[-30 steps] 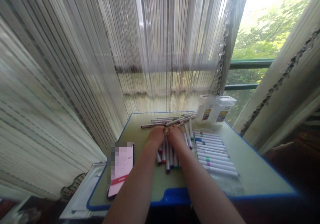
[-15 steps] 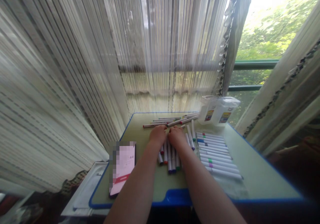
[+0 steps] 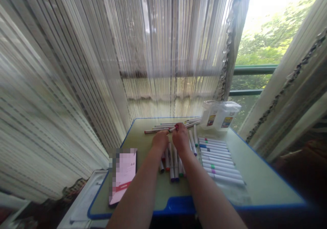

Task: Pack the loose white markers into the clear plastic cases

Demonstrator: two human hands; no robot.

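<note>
A white marker (image 3: 172,129) with a reddish end spans the small gap between my hands. My right hand (image 3: 181,138) is closed around its reddish end. At the marker's other end, the fingertips of my left hand (image 3: 160,139) are pinched together; they partly hide it. Below and between my forearms lies a row of white markers (image 3: 171,167) with dark, red, purple and green ends, some covered by my wrists. A marker with a red end (image 3: 153,131) lies just beyond my left hand.
More loose markers (image 3: 166,124) lie at the table's back edge. To the right, several markers (image 3: 217,154) lie in a row on a clear sleeve. Clear plastic cases (image 3: 227,120) stand at the back right. A phone (image 3: 125,174) lies left on the blue-edged table (image 3: 265,188).
My right hand has lifted slightly and turned, with a marker now showing in its fingers. My left hand stays nearly in place beside it. The view has shifted slightly.
</note>
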